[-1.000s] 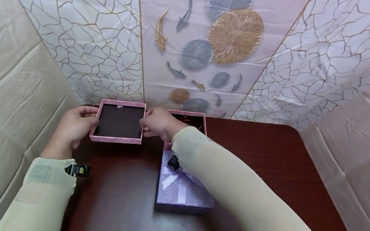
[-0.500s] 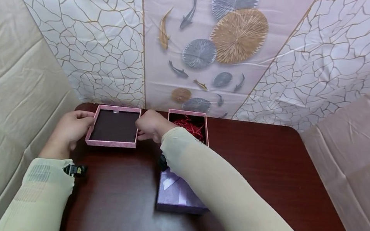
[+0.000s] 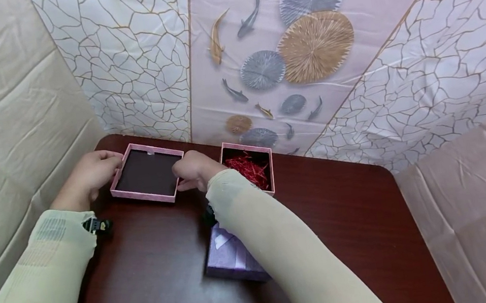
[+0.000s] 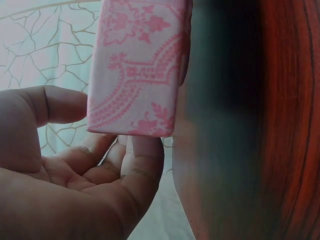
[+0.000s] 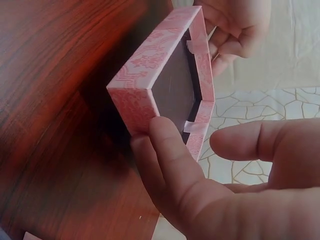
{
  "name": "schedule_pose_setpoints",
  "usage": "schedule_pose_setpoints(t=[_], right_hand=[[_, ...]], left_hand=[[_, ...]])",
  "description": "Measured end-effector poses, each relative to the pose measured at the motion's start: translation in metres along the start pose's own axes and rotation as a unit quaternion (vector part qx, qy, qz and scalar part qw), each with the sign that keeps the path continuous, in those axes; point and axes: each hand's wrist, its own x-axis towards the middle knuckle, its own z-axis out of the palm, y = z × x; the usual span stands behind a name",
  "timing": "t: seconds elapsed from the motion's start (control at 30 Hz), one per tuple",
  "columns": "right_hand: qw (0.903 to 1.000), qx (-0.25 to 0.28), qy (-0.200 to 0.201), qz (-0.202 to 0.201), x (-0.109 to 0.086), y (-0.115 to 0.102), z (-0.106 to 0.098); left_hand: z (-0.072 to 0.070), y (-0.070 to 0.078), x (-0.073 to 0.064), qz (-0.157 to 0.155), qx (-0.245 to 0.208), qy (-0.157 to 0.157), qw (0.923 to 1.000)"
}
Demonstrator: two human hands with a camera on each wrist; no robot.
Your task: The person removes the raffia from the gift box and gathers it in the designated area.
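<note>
A shallow, square pink-patterned gift box lid (image 3: 146,173), dark inside, is held level between both hands at the back left of the table in the head view. My left hand (image 3: 93,175) grips its left side; in the left wrist view the thumb is at one face and fingers curl beneath the patterned wall (image 4: 135,75). My right hand (image 3: 195,170) holds the right side. In the right wrist view two fingers press near a corner and the thumb stands off the wall. A pink box (image 3: 267,161) containing red shredded paper (image 3: 247,170) stands to the right.
A purple gift box (image 3: 234,257) with a pale ribbon bow lies in front of the pink box, partly under my right forearm. The dark red-brown table (image 3: 347,209) ends at a patterned cloth wall (image 3: 134,58) behind and plain cloth at the sides.
Both hands have moved the lid slightly left and toward me, lower over the table. My right forearm has shifted left, uncovering more of the red shredded paper.
</note>
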Motion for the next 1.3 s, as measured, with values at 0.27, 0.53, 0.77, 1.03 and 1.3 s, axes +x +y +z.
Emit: schedule_pose_setpoints(t=[0.27, 0.53, 0.77, 1.03, 1.3], right_hand=[[0.9992, 0.000, -0.032, 0.025, 0.001, -0.001, -0.001], [0.9988, -0.017, -0.032, 0.032, -0.002, -0.009, -0.004], [0.9991, -0.013, -0.026, 0.031, 0.000, -0.010, 0.002], [0.9981, -0.026, -0.034, 0.045, 0.004, -0.005, 0.005], [0.9967, -0.038, -0.041, 0.059, 0.006, -0.004, 0.008]], left_hand=[[0.003, -0.002, 0.002, -0.008, -0.021, -0.016, 0.9996], [0.009, -0.001, 0.006, -0.005, -0.045, -0.019, 0.9988], [0.011, -0.004, 0.008, -0.014, -0.038, -0.005, 0.9992], [0.010, -0.006, 0.007, -0.021, -0.003, 0.000, 0.9998], [0.010, -0.009, 0.003, -0.015, 0.012, 0.002, 0.9998]])
